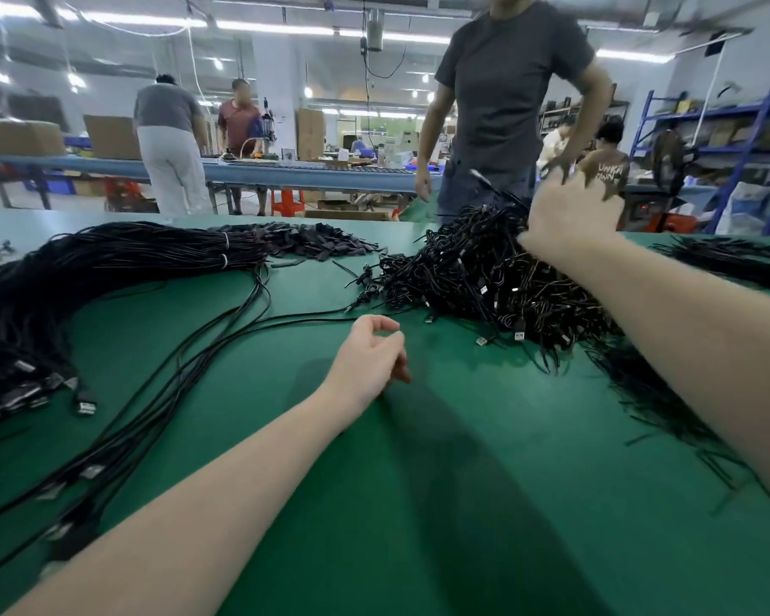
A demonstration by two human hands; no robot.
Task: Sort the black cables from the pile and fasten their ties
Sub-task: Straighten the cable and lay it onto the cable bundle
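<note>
- The pile of black cables [485, 277] lies as a tangled heap toward the far right of the green table [419, 482], reaching back to its far edge. Small silvery plugs stick out along its near side.
- Handling, as a judgement: each cable looks thin, light and limp, so one will droop from wherever it is held and drag its neighbours along. The jackets look smooth, so a loose pinch may slip. The plug ends are the only stiff parts and look like the surest place to take hold; lifting slowly should let a strand shake free of the tangle.
- The right hand [572, 215] is over the far top of the pile with its fingers spread. Its fingertips are blurred, and I cannot tell whether they grip any strand.
- The left hand [372, 355] hovers above bare table near the middle, just short of the pile's near edge. Its fingers are loosely curled, thumb and forefinger close together, holding nothing that shows.
- A few loose cables [205, 344] run from the middle of the table toward the near left corner.
- A large bundle [107, 260], bound with pale ties, curves along the left side.
- A heap of short dark ties [325, 242] lies near the far edge, between bundle and pile.
- A person in a dark shirt [503, 95] stands beyond the far edge.
</note>
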